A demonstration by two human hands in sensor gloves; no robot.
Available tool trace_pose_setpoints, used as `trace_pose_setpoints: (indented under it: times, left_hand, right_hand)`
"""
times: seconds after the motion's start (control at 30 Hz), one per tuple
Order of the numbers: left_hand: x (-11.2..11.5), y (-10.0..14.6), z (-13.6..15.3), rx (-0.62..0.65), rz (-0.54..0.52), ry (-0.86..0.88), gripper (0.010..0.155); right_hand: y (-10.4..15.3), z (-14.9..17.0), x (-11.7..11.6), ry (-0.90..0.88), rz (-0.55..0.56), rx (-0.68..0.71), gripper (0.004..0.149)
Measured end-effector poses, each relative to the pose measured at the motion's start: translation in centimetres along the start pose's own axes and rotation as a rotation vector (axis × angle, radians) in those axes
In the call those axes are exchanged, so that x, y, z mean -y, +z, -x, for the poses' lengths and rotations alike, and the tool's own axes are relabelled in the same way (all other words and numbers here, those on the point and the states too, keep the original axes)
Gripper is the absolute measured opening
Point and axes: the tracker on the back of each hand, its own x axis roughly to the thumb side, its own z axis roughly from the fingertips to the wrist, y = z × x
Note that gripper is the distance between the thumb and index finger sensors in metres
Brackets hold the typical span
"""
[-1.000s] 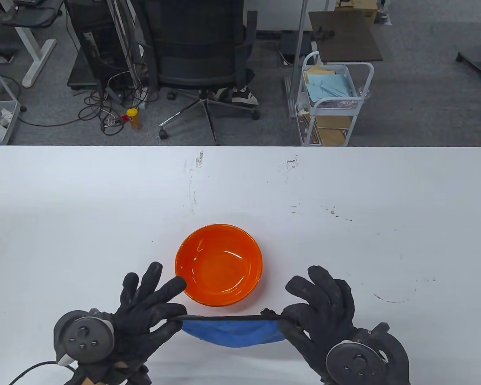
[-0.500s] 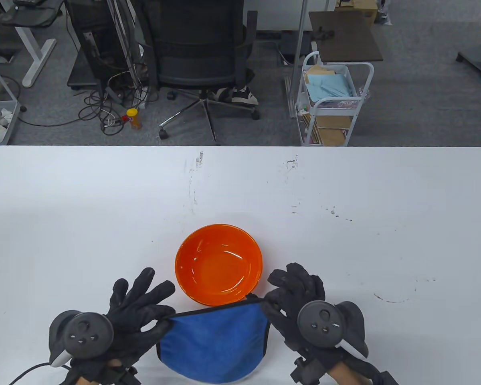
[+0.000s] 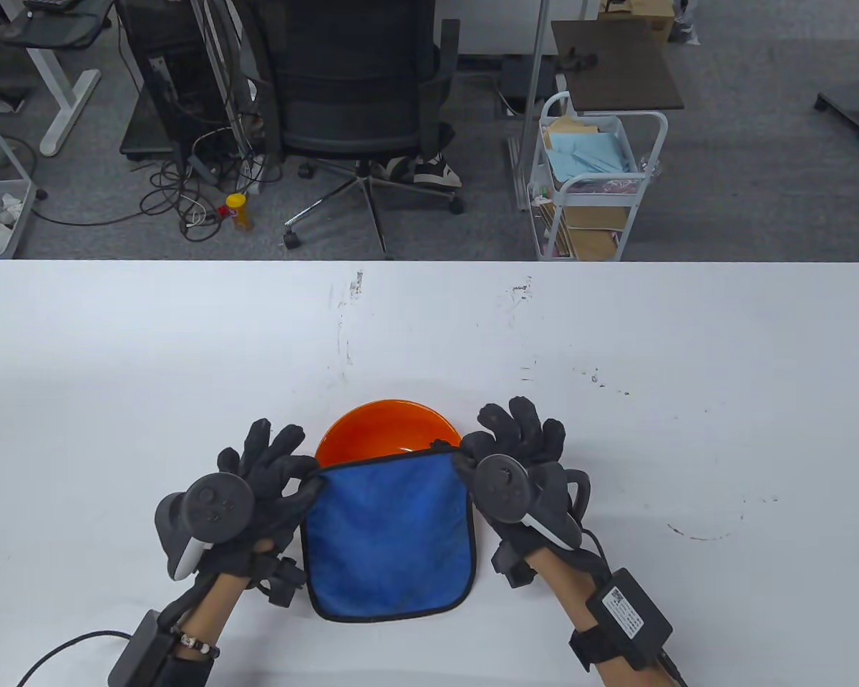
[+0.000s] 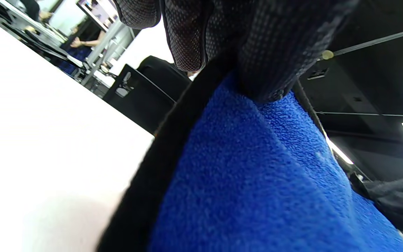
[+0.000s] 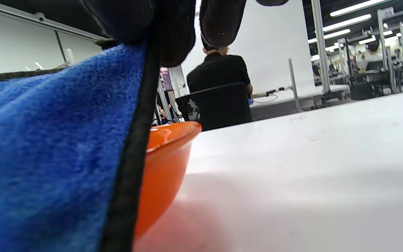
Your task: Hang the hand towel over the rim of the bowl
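Both hands, left hand (image 3: 258, 479) and right hand (image 3: 515, 458), pinching far corners of blue towel (image 3: 390, 533), spread taut over orange bowl (image 3: 379, 429) for draping across rim.

Both hands wear black mesh-textured gloves. A grey round tracker (image 3: 213, 502) sits on the left hand (image 3: 258, 486), another (image 3: 505, 486) on the right hand (image 3: 522, 458). Bare forearms show; a black box (image 3: 626, 597) is strapped on the right wrist at 5 o'clock, and a beaded bracelet (image 3: 195, 642) circles the left.
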Motion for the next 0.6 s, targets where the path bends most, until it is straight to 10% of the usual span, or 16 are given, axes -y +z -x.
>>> trace_pose_setpoints:
  times: [0.6]
  left_hand:
    - [3.2, -2.5, -0.4, -0.162, -0.015, -0.243, 0.059]
  right_hand:
    - [-1.4, -1.0, -4.3, 0.198, 0.036, -0.039, 0.049]
